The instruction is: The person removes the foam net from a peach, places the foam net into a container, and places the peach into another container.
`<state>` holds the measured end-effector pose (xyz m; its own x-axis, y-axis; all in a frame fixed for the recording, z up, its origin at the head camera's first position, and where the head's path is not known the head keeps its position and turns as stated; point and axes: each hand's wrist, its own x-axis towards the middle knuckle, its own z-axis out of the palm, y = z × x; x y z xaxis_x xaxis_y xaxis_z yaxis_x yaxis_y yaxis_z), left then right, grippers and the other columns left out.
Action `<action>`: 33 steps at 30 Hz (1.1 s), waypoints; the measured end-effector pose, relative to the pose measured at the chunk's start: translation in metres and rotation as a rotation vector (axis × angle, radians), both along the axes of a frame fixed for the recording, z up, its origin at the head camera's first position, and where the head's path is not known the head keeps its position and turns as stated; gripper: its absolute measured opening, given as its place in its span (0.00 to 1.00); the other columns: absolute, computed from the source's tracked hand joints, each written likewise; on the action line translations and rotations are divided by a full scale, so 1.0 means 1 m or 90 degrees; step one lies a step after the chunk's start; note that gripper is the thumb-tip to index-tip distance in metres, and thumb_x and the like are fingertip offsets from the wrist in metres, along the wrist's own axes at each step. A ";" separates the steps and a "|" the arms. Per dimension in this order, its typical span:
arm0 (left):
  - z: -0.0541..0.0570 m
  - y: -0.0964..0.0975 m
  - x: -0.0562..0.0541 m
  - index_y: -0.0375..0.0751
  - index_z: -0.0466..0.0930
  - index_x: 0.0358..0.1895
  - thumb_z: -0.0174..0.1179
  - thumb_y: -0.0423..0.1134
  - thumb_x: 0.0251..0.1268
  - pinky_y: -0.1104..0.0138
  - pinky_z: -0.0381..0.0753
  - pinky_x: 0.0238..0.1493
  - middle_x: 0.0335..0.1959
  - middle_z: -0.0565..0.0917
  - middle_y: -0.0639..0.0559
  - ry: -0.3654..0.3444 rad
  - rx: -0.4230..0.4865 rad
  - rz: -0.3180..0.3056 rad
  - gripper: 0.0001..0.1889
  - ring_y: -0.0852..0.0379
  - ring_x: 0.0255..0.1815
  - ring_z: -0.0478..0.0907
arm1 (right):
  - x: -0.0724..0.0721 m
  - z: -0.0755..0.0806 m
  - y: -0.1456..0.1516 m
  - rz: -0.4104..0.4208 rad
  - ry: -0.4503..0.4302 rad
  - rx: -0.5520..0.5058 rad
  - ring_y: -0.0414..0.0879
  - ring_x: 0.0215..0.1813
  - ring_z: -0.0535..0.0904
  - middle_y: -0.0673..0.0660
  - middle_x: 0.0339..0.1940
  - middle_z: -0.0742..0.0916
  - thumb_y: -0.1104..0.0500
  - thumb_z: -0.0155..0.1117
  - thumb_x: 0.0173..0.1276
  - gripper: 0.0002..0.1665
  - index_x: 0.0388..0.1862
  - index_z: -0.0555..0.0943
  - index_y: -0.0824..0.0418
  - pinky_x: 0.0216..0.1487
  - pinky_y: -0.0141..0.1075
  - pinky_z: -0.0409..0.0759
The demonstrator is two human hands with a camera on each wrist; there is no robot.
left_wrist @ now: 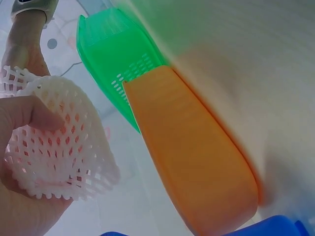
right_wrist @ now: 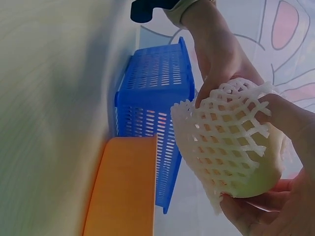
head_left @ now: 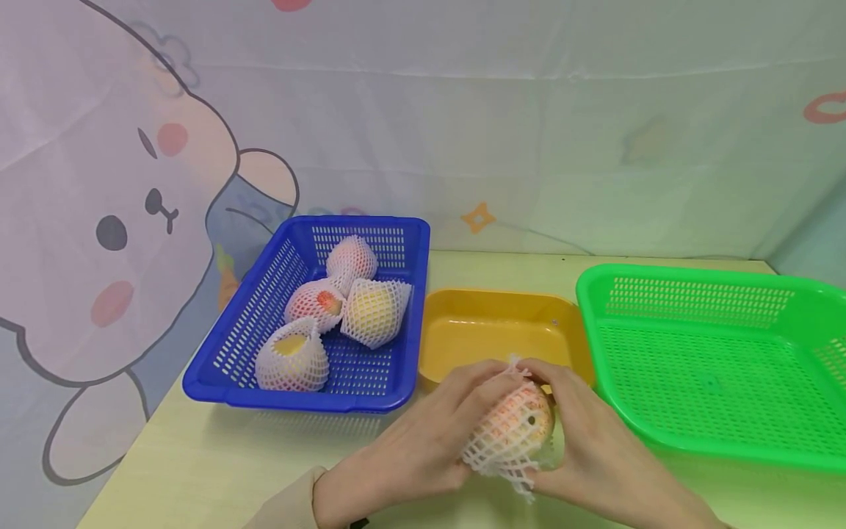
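Between both hands, in front of the orange tray, is a red-and-yellow apple [head_left: 543, 417] partly wrapped in a white foam net [head_left: 497, 447]. My left hand [head_left: 423, 433] grips it from the left, fingers curled over the top. From the right, my right hand [head_left: 591, 448] holds it with fingers at the top and thumb low by the net's loose edge. The right wrist view shows the apple's bare yellow-green side [right_wrist: 261, 174] outside the net [right_wrist: 221, 142]. In the left wrist view the thumb presses on the netting [left_wrist: 64, 142].
At left a blue basket [head_left: 390, 400] holds several fruits in foam nets, such as a yellow one [head_left: 374, 312] and a reddish one [head_left: 352, 261]. The orange tray [head_left: 502, 297] stands in the middle, with a green basket [head_left: 700, 353] at right. A printed curtain [head_left: 463, 110] hangs behind the table.
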<state>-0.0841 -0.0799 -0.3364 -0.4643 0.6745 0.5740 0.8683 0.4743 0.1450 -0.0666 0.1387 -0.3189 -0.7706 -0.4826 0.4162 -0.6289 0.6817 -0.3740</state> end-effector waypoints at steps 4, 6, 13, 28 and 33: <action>0.000 -0.001 -0.001 0.45 0.54 0.70 0.70 0.26 0.32 0.67 0.75 0.63 0.67 0.65 0.46 -0.003 0.004 -0.005 0.53 0.54 0.61 0.73 | 0.000 0.001 0.001 -0.004 -0.008 0.000 0.37 0.54 0.75 0.46 0.59 0.76 0.45 0.83 0.34 0.62 0.69 0.62 0.56 0.50 0.41 0.82; 0.000 -0.002 -0.001 0.46 0.53 0.70 0.69 0.25 0.32 0.67 0.76 0.61 0.67 0.65 0.46 -0.008 0.006 -0.005 0.53 0.54 0.60 0.74 | 0.000 0.002 0.001 -0.005 -0.013 -0.002 0.36 0.53 0.74 0.46 0.58 0.76 0.47 0.83 0.34 0.62 0.69 0.62 0.55 0.49 0.39 0.82; 0.002 -0.004 -0.001 0.47 0.54 0.70 0.66 0.20 0.30 0.70 0.79 0.55 0.67 0.66 0.48 -0.054 0.007 0.014 0.54 0.54 0.58 0.76 | 0.000 0.004 0.003 -0.014 -0.033 -0.004 0.34 0.51 0.74 0.44 0.56 0.76 0.54 0.83 0.30 0.59 0.65 0.64 0.55 0.49 0.37 0.81; 0.007 -0.010 -0.003 0.46 0.63 0.63 0.70 0.28 0.41 0.69 0.83 0.44 0.53 0.77 0.52 -0.065 0.023 0.071 0.40 0.58 0.47 0.79 | -0.003 0.005 0.006 -0.024 -0.005 -0.013 0.40 0.51 0.76 0.48 0.56 0.77 0.56 0.83 0.29 0.59 0.65 0.65 0.58 0.48 0.43 0.82; 0.006 -0.011 -0.005 0.43 0.65 0.60 0.71 0.31 0.42 0.70 0.82 0.43 0.49 0.78 0.51 -0.051 0.035 0.078 0.36 0.59 0.43 0.79 | -0.005 0.006 0.008 -0.024 0.001 -0.017 0.42 0.52 0.76 0.49 0.56 0.77 0.56 0.83 0.29 0.59 0.65 0.65 0.57 0.48 0.45 0.81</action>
